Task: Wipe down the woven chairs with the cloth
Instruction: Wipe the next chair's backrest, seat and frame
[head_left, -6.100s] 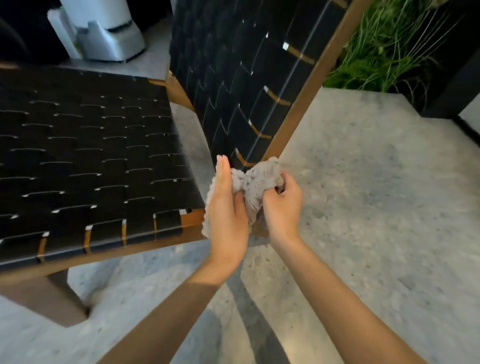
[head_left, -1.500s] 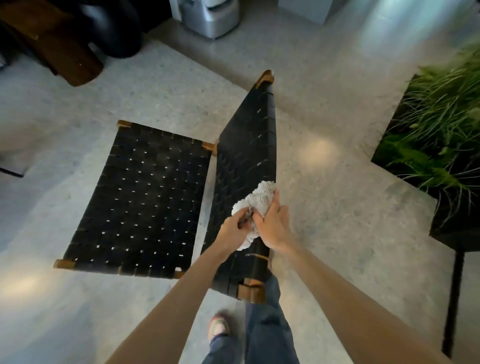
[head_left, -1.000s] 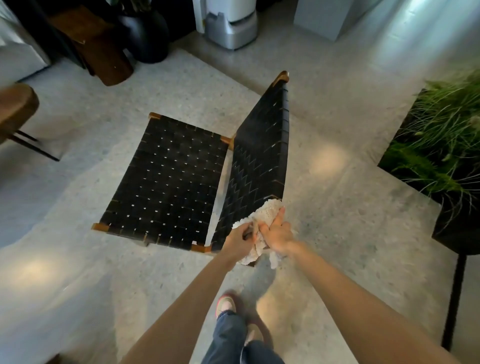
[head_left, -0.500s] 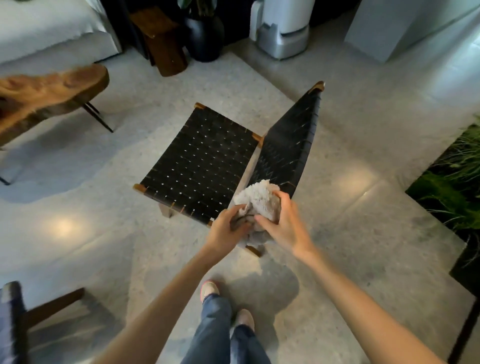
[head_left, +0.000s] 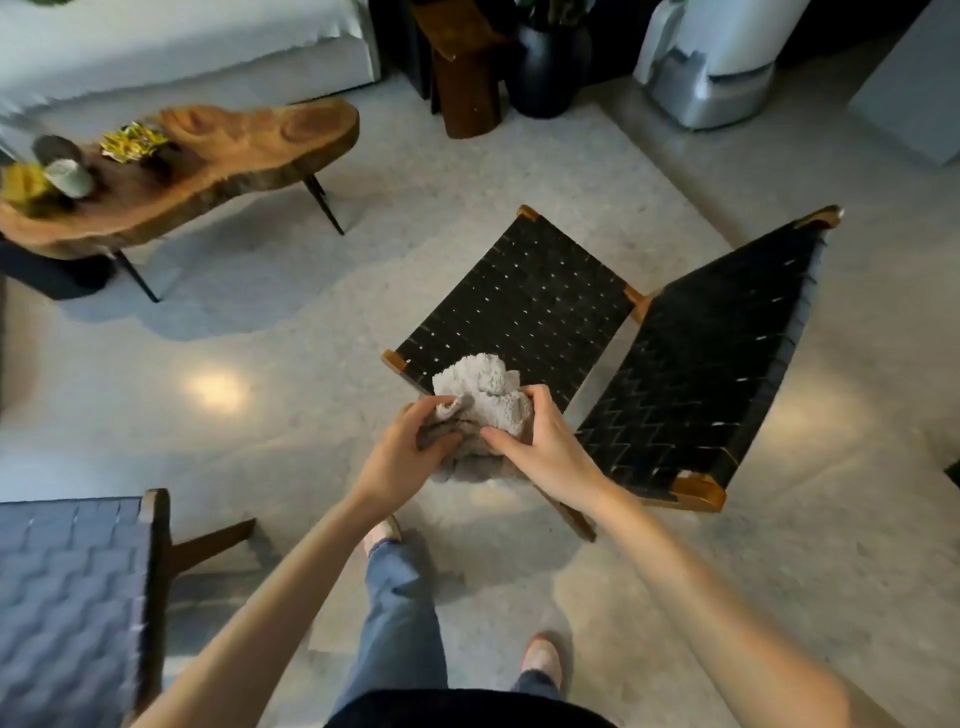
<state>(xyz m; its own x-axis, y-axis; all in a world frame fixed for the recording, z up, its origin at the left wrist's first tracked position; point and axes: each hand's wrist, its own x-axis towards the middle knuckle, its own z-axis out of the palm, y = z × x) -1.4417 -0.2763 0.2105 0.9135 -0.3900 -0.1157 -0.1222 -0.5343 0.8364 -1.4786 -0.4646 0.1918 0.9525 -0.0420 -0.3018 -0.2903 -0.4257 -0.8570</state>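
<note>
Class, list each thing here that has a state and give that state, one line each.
cloth, bunched up, held between both hands.
left hand, fingers curled round the cloth.
right hand, fingers curled round the cloth.
black woven chair, upright on the floor.
blue woven chair, partly in view, untouched.
wooden table, bearing small items.

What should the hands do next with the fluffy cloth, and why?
Probably lower the cloth onto the black woven seat and begin wiping. The left hand and right hand both grip it bunched over the seat's near corner, seemingly not pressed flat on the weave.
</note>
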